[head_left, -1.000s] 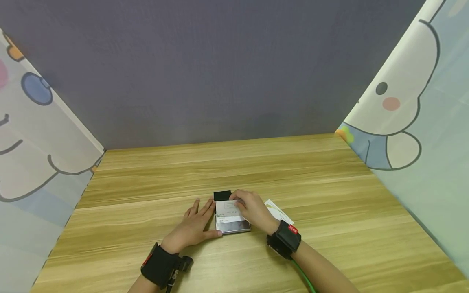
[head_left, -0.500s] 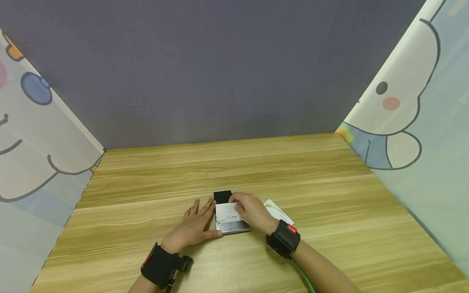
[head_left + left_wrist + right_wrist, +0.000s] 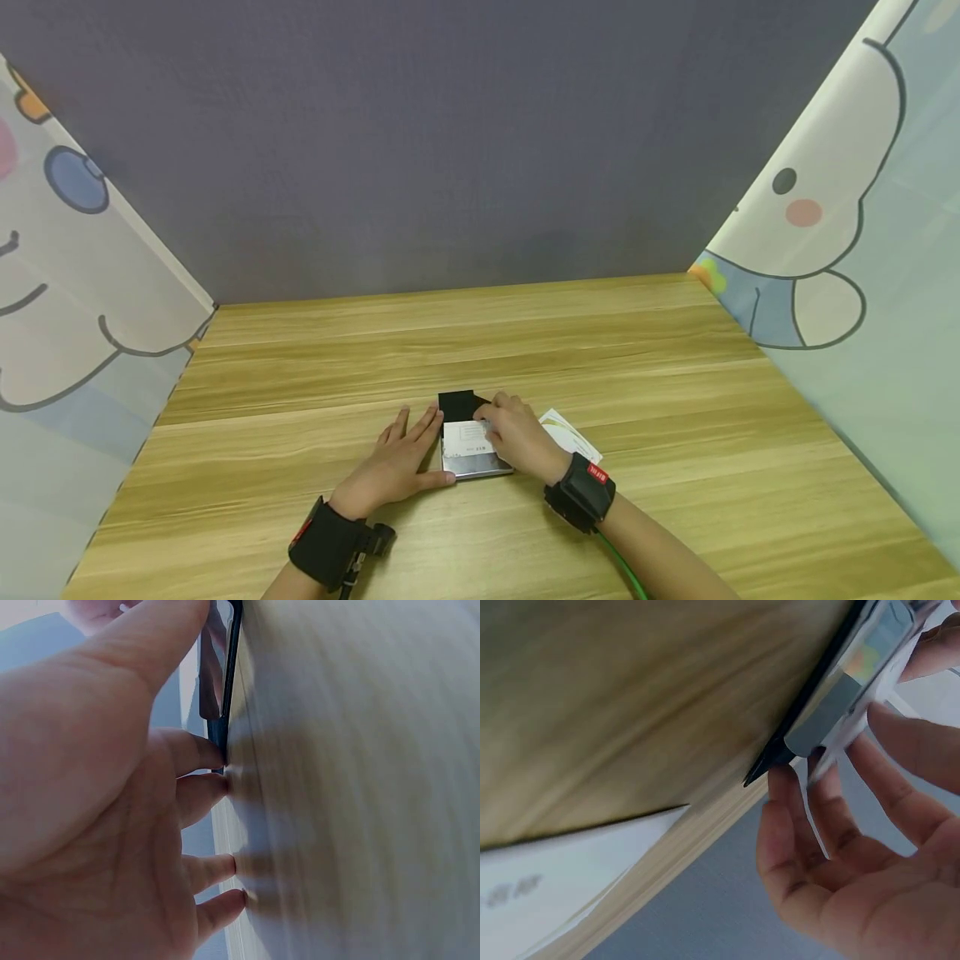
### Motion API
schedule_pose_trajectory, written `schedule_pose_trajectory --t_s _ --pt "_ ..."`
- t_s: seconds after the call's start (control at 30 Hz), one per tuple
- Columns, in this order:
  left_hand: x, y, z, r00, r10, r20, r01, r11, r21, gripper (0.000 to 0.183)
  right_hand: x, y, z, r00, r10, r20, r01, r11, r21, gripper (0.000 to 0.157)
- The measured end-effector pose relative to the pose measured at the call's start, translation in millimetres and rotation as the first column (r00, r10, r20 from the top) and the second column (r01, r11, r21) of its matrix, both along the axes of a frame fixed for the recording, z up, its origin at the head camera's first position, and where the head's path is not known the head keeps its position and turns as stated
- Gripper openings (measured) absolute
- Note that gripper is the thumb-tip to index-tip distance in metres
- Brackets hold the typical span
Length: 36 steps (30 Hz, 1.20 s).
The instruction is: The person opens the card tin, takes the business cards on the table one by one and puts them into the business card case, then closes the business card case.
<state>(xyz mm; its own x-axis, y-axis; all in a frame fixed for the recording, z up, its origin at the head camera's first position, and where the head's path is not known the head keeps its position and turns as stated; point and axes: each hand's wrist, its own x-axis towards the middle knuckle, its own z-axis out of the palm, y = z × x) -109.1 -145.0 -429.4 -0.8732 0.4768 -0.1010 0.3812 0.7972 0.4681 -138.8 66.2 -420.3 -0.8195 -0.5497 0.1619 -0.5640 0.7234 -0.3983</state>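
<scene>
A business card case with a shiny metal front and a black back part lies on the table in the head view. Partly behind the metal front sits a white printed business card. My right hand pinches this card at its right side; the right wrist view shows thumb and fingers on either side of it, beside the metal front. My left hand rests with spread, straight fingers along the case's left edge, its thumb at the near left corner. From the left wrist, the case shows edge-on.
Another white card lies on the wooden table just right of my right hand, partly covered by it. A grey panel stands behind the table, with cartoon-printed sheets at both sides. A green cable runs from the right wrist.
The card has slid toward me, deeper behind the metal front, so more of the black back part shows. My right hand has shifted slightly with it; the left has stayed in place.
</scene>
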Motion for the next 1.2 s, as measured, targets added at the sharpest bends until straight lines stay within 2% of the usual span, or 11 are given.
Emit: schedule_pose_trajectory --t_s 0.2,0.73,1.07,1.2 --pt "0.2 0.3 0.4 1.000 -0.001 0.003 0.001 1.000 0.000 0.087 2.8 1.1 -0.3 1.000 0.018 0.012 -0.018 0.999 0.050 0.025" --pt "-0.2 -0.9 -1.2 1.000 -0.005 0.002 0.005 1.000 0.007 0.088 7.2 3.2 1.7 0.998 0.032 0.053 -0.036 0.997 0.070 0.024" --pt "0.5 -0.3 -0.3 1.000 -0.005 -0.001 0.005 1.000 0.006 0.087 7.7 21.9 3.2 0.999 -0.026 0.022 0.026 1.000 0.007 0.027" --pt "0.8 0.0 1.4 1.000 -0.007 0.004 0.007 1.000 0.003 0.087 8.0 33.7 1.3 0.996 -0.084 0.017 0.084 0.996 -0.024 0.029"
